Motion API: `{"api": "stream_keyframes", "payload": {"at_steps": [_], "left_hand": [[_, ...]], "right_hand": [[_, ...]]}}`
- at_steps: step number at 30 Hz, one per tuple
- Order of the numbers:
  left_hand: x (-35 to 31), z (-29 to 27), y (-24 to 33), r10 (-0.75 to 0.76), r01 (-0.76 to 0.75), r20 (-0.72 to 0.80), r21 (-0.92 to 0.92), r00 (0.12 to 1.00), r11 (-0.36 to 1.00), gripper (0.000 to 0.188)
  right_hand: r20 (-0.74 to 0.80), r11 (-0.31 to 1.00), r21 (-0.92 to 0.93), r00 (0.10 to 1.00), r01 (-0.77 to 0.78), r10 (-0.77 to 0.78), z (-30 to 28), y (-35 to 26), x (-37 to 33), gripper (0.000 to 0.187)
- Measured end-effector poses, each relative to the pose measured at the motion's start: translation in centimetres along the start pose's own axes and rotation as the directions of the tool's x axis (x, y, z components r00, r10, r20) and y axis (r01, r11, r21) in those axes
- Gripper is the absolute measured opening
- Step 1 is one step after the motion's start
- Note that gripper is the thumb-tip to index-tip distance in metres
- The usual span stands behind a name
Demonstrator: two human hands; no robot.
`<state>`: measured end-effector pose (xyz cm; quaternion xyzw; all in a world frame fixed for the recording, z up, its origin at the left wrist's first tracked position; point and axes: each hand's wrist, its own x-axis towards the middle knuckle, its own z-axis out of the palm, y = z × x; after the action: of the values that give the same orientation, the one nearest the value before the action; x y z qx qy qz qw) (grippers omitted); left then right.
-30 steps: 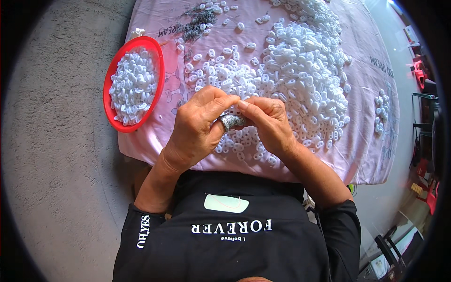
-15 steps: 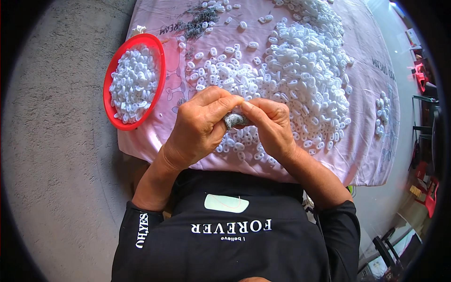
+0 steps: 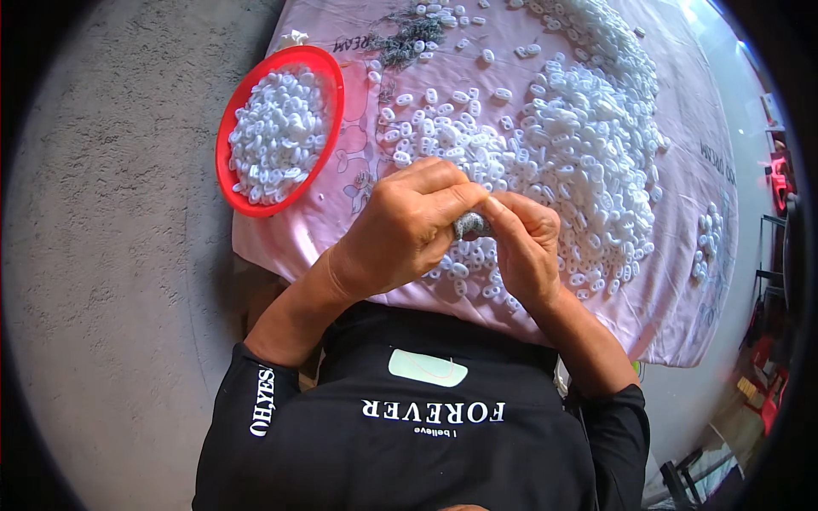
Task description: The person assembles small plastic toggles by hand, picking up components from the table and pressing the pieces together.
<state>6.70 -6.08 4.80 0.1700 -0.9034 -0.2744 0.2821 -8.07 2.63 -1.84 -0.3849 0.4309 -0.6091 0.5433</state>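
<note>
My left hand (image 3: pixel 407 226) and my right hand (image 3: pixel 528 243) meet over the near part of a heap of small white oval plastic pieces with holes (image 3: pixel 452 140). Both are closed, thumbs and fingertips pressed together in a pinch. Between them shows a bit of grey speckled cloth (image 3: pixel 472 226), apparently wrapped about a finger. What the fingertips grip is covered by the fingers themselves. A far bigger pile of the same white pieces (image 3: pixel 588 162) spreads just beyond my right hand.
A red basin (image 3: pixel 336 102) full of white pieces stands at the left on the pink cloth (image 3: pixel 673 315) covering the table. Grey thread scraps (image 3: pixel 411 44) lie at the far side among loose pieces. A small separate cluster of pieces (image 3: pixel 707 243) sits near the right edge.
The whole view has shifted, so table and hands appear farther right. Both hands stay pinched together, and less of the grey cloth shows between them.
</note>
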Motion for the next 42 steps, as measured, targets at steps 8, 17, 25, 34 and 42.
{"api": "stream_keyframes", "payload": {"at_steps": [8,17,25,34,42], "left_hand": [[-0.6,-1.5,-1.4,-0.185,0.187,-0.113,0.003,0.976,0.982,0.029],[-5.3,-10.7,-8.1,-0.296,0.565,-0.557,0.406,0.776,0.718,0.031],[-3.9,-5.1,-4.7,-0.267,0.419,-0.473,0.250,0.839,0.873,0.020],[-2.7,1.8,-3.3,-0.350,0.339,0.045,0.160,0.936,0.927,0.039],[-2.3,1.7,-3.2,-0.419,0.403,0.088,0.158,0.904,0.901,0.036]], "right_hand": [[-0.005,0.973,0.219,0.997,-0.069,0.072,0.4,-0.3,1.0,0.033],[-0.256,0.972,0.210,0.965,0.106,-0.050,-0.9,-1.7,2.0,0.030],[-0.269,0.980,0.184,0.963,0.077,-0.025,-1.0,-1.1,2.1,0.022],[-0.239,0.987,0.161,0.971,0.008,0.031,-0.9,-1.1,2.1,0.020],[-0.188,0.991,0.133,0.982,0.010,0.016,-0.8,-1.0,1.9,0.020]]}}
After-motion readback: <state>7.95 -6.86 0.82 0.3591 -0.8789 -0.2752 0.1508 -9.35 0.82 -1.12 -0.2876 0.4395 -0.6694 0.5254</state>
